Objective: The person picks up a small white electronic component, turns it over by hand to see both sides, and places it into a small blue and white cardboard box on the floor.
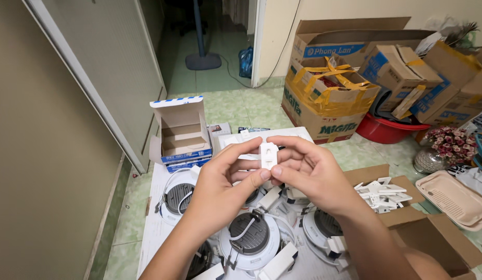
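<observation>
Even, soft indoor light, faint shadows, sharp centre; edges bend, perhaps from a wide lens.

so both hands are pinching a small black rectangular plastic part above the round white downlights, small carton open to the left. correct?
Not quite: the small rectangular plastic part is white, not black. The head view shows the left hand and right hand pinching it together above the round white downlights, with the small open cardboard carton to the left.
</observation>
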